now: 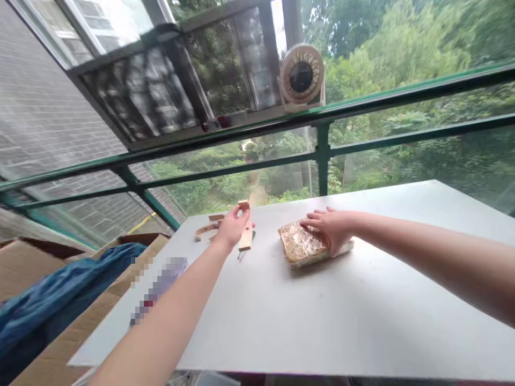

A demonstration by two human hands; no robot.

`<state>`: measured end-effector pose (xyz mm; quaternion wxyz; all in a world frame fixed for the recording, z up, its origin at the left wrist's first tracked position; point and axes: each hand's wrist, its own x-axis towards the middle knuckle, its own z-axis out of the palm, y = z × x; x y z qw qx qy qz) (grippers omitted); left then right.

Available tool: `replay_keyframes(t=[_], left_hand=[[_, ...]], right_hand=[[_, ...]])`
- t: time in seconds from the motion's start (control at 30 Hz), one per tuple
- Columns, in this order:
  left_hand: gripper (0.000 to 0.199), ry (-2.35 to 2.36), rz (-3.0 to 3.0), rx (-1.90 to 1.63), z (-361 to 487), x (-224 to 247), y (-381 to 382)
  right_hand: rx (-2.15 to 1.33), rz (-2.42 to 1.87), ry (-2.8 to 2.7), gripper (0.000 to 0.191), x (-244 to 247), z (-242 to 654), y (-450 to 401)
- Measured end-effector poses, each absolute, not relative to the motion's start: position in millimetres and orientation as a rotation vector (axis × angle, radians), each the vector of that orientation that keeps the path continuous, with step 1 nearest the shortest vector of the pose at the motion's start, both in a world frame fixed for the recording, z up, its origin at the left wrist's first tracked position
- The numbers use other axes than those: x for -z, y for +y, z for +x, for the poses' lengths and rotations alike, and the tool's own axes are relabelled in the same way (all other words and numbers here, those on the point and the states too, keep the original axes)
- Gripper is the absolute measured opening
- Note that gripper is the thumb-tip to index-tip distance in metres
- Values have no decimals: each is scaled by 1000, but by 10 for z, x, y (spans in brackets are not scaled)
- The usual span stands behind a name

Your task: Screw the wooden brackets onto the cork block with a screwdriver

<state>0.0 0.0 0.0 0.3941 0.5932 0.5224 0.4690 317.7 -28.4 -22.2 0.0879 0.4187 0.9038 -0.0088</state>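
My left hand (231, 229) is closed around the upper part of a flat, pale wooden piece (245, 240), which stands out past the fingers over the table. Beside and partly behind that hand lie several other wooden parts, one of them a curved piece (207, 230). Small thin metal bits (241, 255) show just below the wooden piece. My right hand (336, 225) lies over the right part of a clear-plastic-wrapped, tan block-shaped package (303, 244), its fingers spread across the top. What is inside the wrapping I cannot make out.
The white table (362, 321) has a blurred-out flat item (161, 284) at its left edge. Left of it stands an open cardboard box (108, 292) with blue cloth (72, 289). A green railing (323, 158) runs behind, with a round fan-like device (301, 75) above.
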Motion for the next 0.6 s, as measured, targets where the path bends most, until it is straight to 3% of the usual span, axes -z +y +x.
replay_keyframes(t=[0.13,0.3,0.6], left_hand=[[35,1242,1491,-1064,521,247,-386],[33,1114,1266,-955,938,407,-758],[30,878,1134,-1132,1263,603,-986]], right_hand=[[-38,1236,2648,119,264,3530,-690],[-71,1443,2905,79,334,3981,-1022],[239,2054,2934,45,772,4067,-1327]])
